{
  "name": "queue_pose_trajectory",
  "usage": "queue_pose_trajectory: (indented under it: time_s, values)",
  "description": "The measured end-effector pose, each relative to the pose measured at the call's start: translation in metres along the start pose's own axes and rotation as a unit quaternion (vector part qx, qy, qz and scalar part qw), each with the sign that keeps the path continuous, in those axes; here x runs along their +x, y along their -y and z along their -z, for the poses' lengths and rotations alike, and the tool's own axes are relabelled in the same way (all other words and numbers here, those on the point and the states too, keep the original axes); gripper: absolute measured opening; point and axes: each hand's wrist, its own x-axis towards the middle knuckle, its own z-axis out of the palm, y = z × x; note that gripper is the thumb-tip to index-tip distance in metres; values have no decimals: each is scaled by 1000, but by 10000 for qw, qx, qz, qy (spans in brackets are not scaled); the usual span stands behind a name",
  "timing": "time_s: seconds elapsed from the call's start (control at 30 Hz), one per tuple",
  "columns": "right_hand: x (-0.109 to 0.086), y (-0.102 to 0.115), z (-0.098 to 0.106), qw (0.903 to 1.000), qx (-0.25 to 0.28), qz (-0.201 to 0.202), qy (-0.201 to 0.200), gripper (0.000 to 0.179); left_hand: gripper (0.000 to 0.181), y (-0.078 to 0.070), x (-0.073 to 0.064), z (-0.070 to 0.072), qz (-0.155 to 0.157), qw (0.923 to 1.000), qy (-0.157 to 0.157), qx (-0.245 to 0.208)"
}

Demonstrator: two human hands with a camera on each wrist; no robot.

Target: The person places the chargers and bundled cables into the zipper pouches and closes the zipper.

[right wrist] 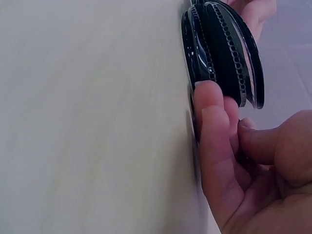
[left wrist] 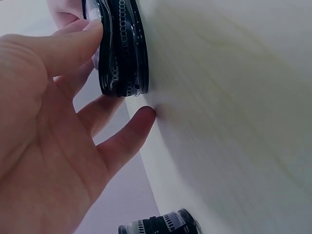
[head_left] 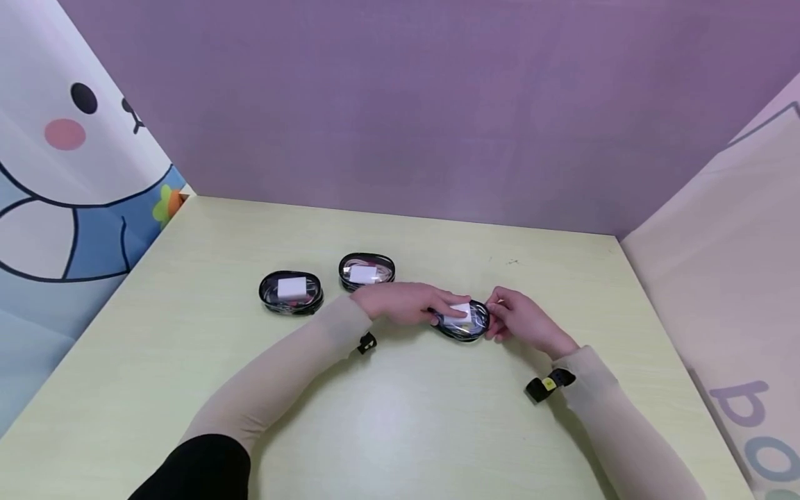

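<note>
An oval clear pouch (head_left: 478,321) with black edging, zipper-like teeth and a white label lies on the table between both hands. My left hand (head_left: 406,303) reaches over it from the left, fingers straight and resting on its label side. In the left wrist view the thumb (left wrist: 90,36) touches the top of the pouch (left wrist: 122,53), the other fingers spread. At the pouch's right end is my right hand (head_left: 521,321). Its thumb (right wrist: 261,144) and fingers pinch a small dark tab (right wrist: 240,123) beside the pouch (right wrist: 219,53), mostly hidden between the fingertips.
Two similar black-edged oval pouches lie to the left, one at the far left (head_left: 291,292) and one behind the left forearm (head_left: 366,269). A purple panel (head_left: 400,118) rises at the table's back edge. A printed cloth (head_left: 37,229) hangs on the left, a pale panel (head_left: 719,278) on the right.
</note>
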Motion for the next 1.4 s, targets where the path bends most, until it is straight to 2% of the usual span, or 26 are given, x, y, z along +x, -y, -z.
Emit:
queue_pose_trajectory:
  time_s: [0.17, 0.33, 0.87, 1.1, 1.4]
  values:
    - [-5, 0, 1, 10000, -64, -13, -6, 16, 53, -1, 0, 0, 90, 9999, 18, 117]
    - [-10, -1, 1, 10000, -81, -15, 26, 17, 52, -2, 0, 0, 45, 9999, 61, 154]
    - [-24, -4, -2, 9999, 120, -11, 101, 17, 53, -1, 1, -3, 28, 9998, 61, 169]
    - [-29, -3, -5, 9997, 210, -78, 84, 17, 52, -3, 0, -2, 141, 9996, 50, 250]
    - [-35, -4, -5, 9998, 156, 3, 106, 16, 52, -3, 0, -1, 70, 9997, 20, 228]
